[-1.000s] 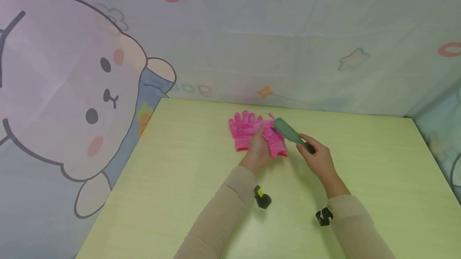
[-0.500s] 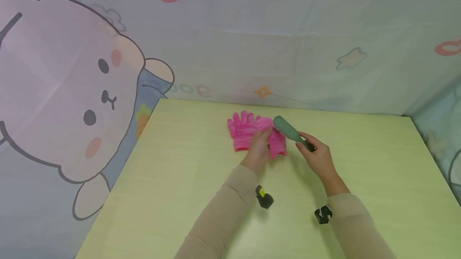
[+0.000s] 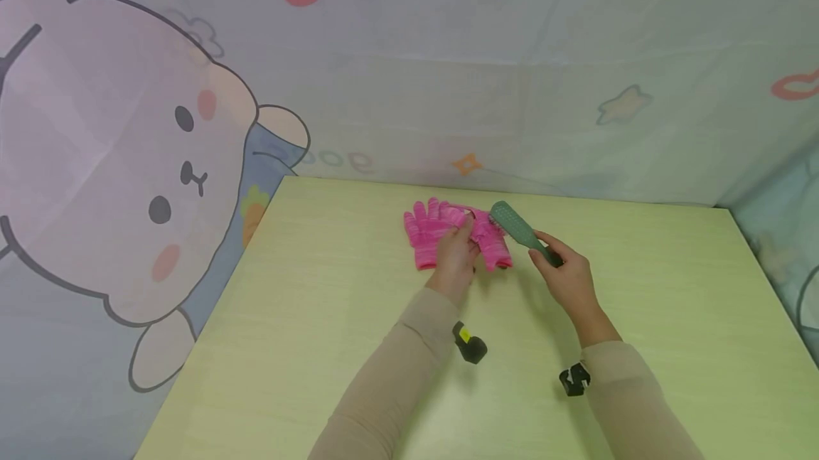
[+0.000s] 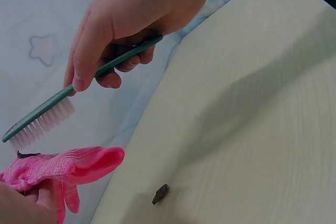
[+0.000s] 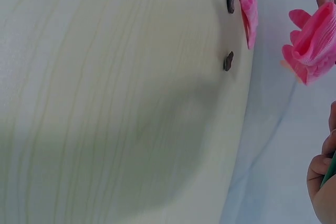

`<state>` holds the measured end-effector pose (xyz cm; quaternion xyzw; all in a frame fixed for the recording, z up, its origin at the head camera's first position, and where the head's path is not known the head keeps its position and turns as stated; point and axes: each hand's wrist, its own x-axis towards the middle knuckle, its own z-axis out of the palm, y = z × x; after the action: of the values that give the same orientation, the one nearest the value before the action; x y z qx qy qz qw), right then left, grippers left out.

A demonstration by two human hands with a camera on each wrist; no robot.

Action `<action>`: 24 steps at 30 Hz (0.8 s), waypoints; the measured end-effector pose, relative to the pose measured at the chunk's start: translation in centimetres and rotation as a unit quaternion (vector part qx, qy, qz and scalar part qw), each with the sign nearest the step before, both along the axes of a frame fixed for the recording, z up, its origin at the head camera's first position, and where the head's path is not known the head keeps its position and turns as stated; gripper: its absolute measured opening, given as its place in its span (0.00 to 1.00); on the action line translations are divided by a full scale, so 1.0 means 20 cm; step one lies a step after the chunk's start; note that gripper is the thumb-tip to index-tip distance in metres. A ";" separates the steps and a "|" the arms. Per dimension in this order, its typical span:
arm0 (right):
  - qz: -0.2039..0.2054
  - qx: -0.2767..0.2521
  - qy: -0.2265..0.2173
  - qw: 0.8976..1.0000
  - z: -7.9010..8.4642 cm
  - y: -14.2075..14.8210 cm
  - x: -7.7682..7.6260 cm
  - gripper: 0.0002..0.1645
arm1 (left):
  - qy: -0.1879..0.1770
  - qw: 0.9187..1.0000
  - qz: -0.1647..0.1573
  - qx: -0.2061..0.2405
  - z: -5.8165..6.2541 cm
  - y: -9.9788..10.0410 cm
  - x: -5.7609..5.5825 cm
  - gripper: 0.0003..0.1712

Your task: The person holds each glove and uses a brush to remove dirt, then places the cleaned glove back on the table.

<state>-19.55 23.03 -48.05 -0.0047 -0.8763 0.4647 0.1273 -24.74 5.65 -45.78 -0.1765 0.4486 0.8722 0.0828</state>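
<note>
My left hand (image 3: 456, 257) holds a pink knitted glove (image 3: 491, 243) above the table, its cuff facing right and towards me. A second pink glove (image 3: 427, 236) lies flat on the table just behind and to the left of that hand. My right hand (image 3: 566, 279) grips a green brush (image 3: 517, 225) by its handle. In the left wrist view, its pale bristles (image 4: 44, 121) point down at the held glove, right at a small dark piece (image 4: 27, 155) lying on it. Part of the brush's handle is hidden inside my right hand.
Small dark shrivelled pieces lie on the pale yellow table (image 3: 307, 318); one dark piece (image 4: 160, 193) shows in the left wrist view, several in the right wrist view. A printed cloth (image 3: 409, 76) hangs behind the table's far edge.
My left hand has turned and shifted the held glove, whose cuff now sits slightly higher. The brush head has moved slightly up and to the right, still in my right hand.
</note>
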 end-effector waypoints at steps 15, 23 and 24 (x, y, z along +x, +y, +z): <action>-0.001 0.005 0.005 1.000 -0.01 0.07 -0.07 0.24 | 0.001 0.999 0.017 0.032 -0.02 0.04 -0.06 0.18; 0.000 -0.007 0.001 1.000 -0.01 0.09 -0.10 0.24 | 0.004 0.999 0.018 0.027 -0.02 0.05 -0.08 0.18; 0.005 -0.009 0.003 1.000 -0.01 0.09 -0.10 0.24 | 0.005 0.999 0.016 0.027 -0.02 0.05 -0.08 0.19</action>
<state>-21.52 24.73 -48.22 -0.0002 -0.8715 0.4736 0.1274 -26.33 6.60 -46.21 -0.1770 0.4224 0.8861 0.0709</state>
